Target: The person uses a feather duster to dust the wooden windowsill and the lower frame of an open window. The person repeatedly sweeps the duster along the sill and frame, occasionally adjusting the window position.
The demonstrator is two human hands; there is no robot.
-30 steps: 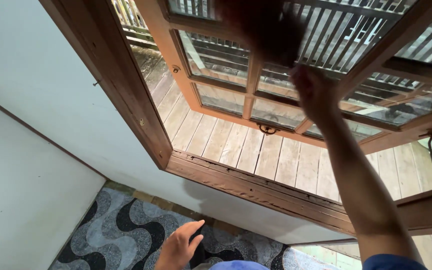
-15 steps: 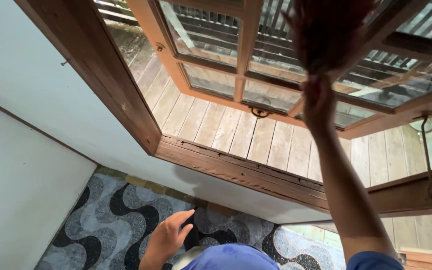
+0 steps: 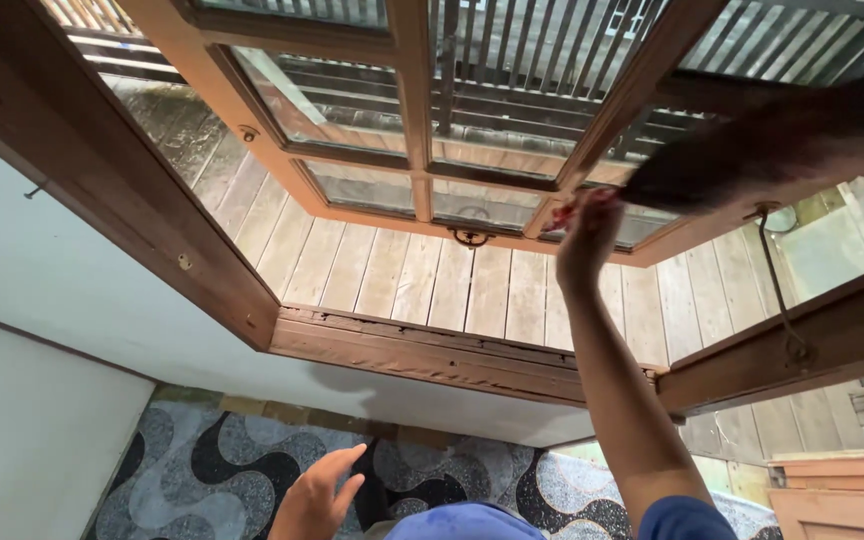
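Note:
My right hand [image 3: 584, 237] is raised and closed around the handle of a dark, blurred brush [image 3: 752, 150] that sweeps across the lower right of an open wooden window sash [image 3: 414, 110] with glass panes. My left hand [image 3: 317, 492] hangs low with its fingers apart, holding nothing, above the patterned black and grey floor [image 3: 202, 470].
The brown wooden window frame [image 3: 422, 352] runs across the middle, with a white wall [image 3: 42, 300] on the left. Wooden planks [image 3: 392, 275] lie outside below the sash. A metal hook latch [image 3: 787, 290] hangs at right. A wooden box [image 3: 842, 495] sits at bottom right.
The brush has swung from above the sash's centre out to the right. My right hand dropped slightly. My left hand stayed low over the floor.

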